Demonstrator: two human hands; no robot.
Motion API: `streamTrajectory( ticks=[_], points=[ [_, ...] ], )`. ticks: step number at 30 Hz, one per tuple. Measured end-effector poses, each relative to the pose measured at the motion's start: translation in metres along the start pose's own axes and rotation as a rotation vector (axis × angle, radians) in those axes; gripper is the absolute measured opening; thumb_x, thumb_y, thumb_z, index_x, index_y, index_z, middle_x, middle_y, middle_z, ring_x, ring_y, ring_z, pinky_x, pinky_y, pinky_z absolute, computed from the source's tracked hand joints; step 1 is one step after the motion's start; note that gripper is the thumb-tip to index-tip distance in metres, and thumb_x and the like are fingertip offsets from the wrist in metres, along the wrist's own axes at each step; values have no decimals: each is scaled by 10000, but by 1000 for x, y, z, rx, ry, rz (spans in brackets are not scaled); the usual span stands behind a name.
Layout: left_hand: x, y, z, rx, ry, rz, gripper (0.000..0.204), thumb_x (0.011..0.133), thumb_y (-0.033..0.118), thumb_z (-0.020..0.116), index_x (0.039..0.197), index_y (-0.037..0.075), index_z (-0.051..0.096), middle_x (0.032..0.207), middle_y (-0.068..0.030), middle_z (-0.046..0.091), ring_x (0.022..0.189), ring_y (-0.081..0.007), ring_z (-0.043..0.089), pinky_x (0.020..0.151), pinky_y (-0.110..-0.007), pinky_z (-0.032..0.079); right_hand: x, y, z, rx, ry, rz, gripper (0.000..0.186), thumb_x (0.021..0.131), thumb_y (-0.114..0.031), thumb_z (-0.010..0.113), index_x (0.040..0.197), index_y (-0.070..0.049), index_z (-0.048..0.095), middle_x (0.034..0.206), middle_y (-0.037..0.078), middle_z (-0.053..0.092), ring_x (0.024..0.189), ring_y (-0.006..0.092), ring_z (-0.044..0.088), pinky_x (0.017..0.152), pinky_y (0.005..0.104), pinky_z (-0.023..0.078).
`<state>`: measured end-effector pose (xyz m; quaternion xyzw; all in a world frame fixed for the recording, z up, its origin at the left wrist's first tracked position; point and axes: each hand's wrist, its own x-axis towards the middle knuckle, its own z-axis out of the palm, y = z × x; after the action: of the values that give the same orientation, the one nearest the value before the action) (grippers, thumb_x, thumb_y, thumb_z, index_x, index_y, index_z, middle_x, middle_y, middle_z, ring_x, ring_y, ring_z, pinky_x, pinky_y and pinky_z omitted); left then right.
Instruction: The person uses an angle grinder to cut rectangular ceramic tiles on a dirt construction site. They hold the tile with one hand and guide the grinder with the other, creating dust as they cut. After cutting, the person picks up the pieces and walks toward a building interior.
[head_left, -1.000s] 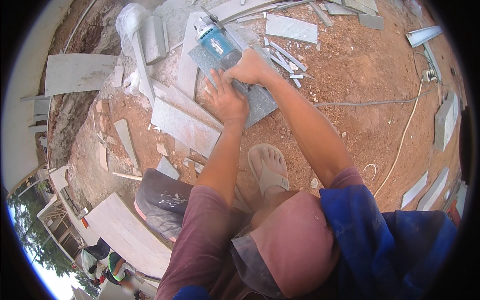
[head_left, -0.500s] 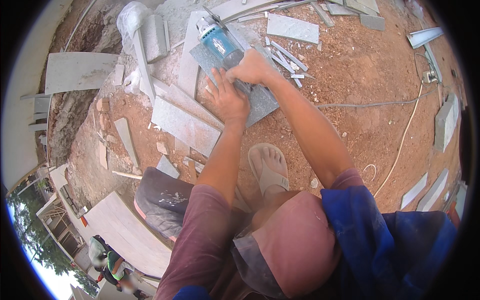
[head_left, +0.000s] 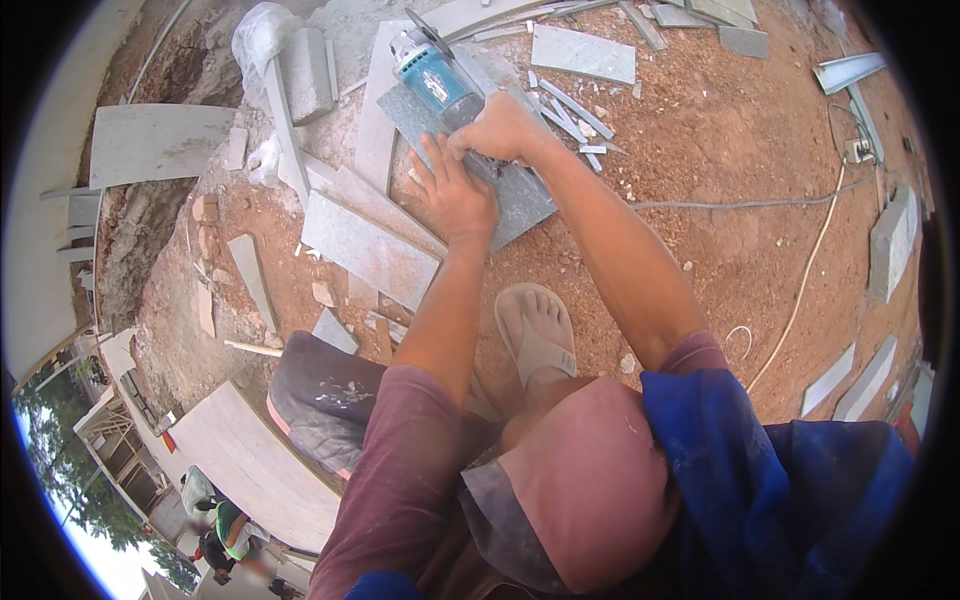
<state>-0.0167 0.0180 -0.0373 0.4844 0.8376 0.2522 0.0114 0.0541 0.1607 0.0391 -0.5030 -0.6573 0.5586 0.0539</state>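
Here, my right hand [head_left: 505, 128] was closed around the rear body of the blue angle grinder [head_left: 435, 75], whose long axis ran away from me toward the upper left. My left hand [head_left: 455, 195] lay flat, fingers spread, pressing the grey stone tile [head_left: 525, 200] (on red dirt ground [head_left: 720, 150]) just beside the right hand.

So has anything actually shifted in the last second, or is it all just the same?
Almost nothing has changed. The right hand still grips the blue angle grinder, which sits at the same spot on the grey stone tile. The left hand stays pressed flat on that tile. The sandalled foot and the offcuts around have not moved.
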Motion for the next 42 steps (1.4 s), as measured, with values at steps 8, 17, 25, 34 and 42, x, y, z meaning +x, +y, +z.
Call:
streamTrajectory(
  ticks=[8, 17, 25, 34, 42],
  points=[
    [0, 3, -1, -8, -9, -4, 610, 948, 80, 579, 1551, 83, 489, 1711, -188, 324, 1543, -512, 290, 1247, -686, 162, -6, 3, 0, -22, 15, -8, 613, 569, -379, 851, 869, 146, 749, 929, 330, 749, 891, 390, 769, 776, 404, 595],
    [0, 2, 0, -18, -1, -6, 635, 964, 104, 578, 1584, 53, 450, 1714, -189, 318, 1547, -509, 281, 1254, -673, 154, -20, 3, -1, -1, 20, -3, 592, 563, -357, 844, 856, 148, 743, 922, 339, 743, 908, 410, 765, 793, 409, 600],
    [0, 3, 0, -21, -8, -21, 621, 977, 127, 582, 1579, 44, 452, 1717, -181, 315, 1552, -505, 276, 1256, -672, 152, -21, 3, -3, -44, -10, 27, 590, 554, -345, 843, 849, 156, 738, 910, 340, 741, 899, 404, 765, 773, 409, 596],
    [0, 3, 2, 21, 1, -11, 602, 971, 106, 568, 1566, 87, 475, 1706, -189, 330, 1537, -514, 296, 1245, -683, 178, -1, 6, 3, 19, -2, -17, 538, 569, -316, 852, 834, 137, 735, 860, 276, 727, 817, 343, 726, 706, 387, 561],
    [0, 3, 0, 11, 7, 4, 603, 964, 101, 566, 1561, 72, 481, 1705, -198, 328, 1537, -517, 295, 1248, -681, 169, -9, 5, 1, -18, 18, 5, 628, 568, -376, 855, 888, 155, 747, 948, 336, 748, 915, 390, 768, 791, 405, 597]
  ],
)
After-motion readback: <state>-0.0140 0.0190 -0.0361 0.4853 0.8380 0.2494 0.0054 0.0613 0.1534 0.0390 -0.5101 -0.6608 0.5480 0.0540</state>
